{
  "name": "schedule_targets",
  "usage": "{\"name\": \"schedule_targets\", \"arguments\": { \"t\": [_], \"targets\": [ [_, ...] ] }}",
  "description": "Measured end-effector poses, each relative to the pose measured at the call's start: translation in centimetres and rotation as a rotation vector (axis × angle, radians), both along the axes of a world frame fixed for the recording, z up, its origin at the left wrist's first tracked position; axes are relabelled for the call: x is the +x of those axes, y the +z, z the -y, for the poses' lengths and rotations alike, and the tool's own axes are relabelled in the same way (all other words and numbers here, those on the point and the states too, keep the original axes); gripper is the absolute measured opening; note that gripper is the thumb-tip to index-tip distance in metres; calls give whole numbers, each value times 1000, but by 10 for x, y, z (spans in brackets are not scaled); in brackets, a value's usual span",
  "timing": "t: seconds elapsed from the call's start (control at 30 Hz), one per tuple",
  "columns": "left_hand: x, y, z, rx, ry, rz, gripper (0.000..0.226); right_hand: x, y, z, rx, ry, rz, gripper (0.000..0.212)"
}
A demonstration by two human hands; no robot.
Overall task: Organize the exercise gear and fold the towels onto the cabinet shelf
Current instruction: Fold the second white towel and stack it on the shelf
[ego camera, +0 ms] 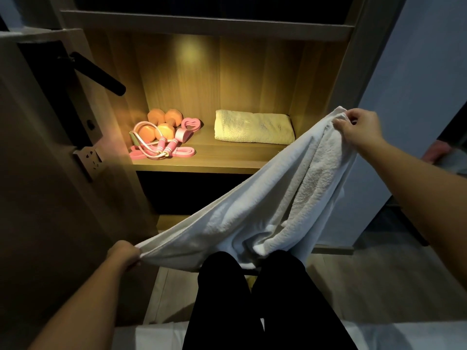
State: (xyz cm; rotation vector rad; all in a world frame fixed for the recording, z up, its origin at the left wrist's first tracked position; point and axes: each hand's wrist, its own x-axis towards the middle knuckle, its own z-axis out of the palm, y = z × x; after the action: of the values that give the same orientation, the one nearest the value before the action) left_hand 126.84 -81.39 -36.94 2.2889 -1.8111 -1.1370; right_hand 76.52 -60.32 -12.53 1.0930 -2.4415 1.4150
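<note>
A white towel (265, 213) hangs stretched between my two hands in front of the cabinet, sagging over my black-clad legs. My left hand (125, 255) grips its lower left end. My right hand (358, 126) pinches its upper right end, raised near the shelf's right side. On the lit wooden shelf (227, 161) lies a folded cream towel (254, 127) at the right. At the left sit orange dumbbells (161, 122), a pink jump rope (159, 146), a pink heart-shaped grip (188, 128) and a pink band (184, 151).
An open door (50, 173) with a black lever handle (101, 74) stands at the left, close to the cabinet. A wall socket (89, 157) is on its edge. A darker lower shelf (192, 193) lies below the lit one. A white bed edge (156, 334) shows at the bottom.
</note>
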Motion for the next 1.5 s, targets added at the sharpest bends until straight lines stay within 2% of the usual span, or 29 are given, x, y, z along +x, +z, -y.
{"name": "schedule_targets", "arguments": {
  "t": [0.1,0.17,0.23,0.33,0.47,0.53,0.7,0.87,0.97,1.13,1.23,1.37,1.43,1.5],
  "targets": [
    [-1,4,-3,128,145,-352,16,2,3,-1,-23,32,-5,16],
    [-3,5,-7,140,138,-406,18,8,6,0,-46,66,-28,10],
    [-8,7,-10,68,132,-359,20,16,11,2,-63,129,-55,8],
    [-22,22,-15,-71,-69,-236,22,33,21,6,-58,269,-106,9],
    [-54,64,-29,-200,-479,-170,18,67,29,14,-28,408,-326,9],
    [-80,94,-37,-267,-573,-280,18,83,29,15,2,481,-331,8],
    [-159,183,-60,-461,-625,-681,20,102,32,3,51,623,-363,9],
    [-218,247,-80,-471,-775,-1023,20,106,37,-15,26,676,-371,8],
    [-239,266,-87,-449,-911,-1055,26,106,36,-25,-5,714,-335,8],
    [-252,270,-99,-513,-1064,-962,24,106,33,-34,-21,763,-308,9],
    [-254,269,-98,-472,-1011,-1056,4,106,31,-33,-8,767,-264,12],
    [-263,267,-101,-545,-940,-989,16,104,28,-25,-37,720,-262,10],
    [-263,268,-93,-655,-780,-928,22,95,30,-20,-70,616,-209,10],
    [-252,270,-73,-727,-521,-935,19,79,38,-16,-99,426,-127,9]
  ]
}}
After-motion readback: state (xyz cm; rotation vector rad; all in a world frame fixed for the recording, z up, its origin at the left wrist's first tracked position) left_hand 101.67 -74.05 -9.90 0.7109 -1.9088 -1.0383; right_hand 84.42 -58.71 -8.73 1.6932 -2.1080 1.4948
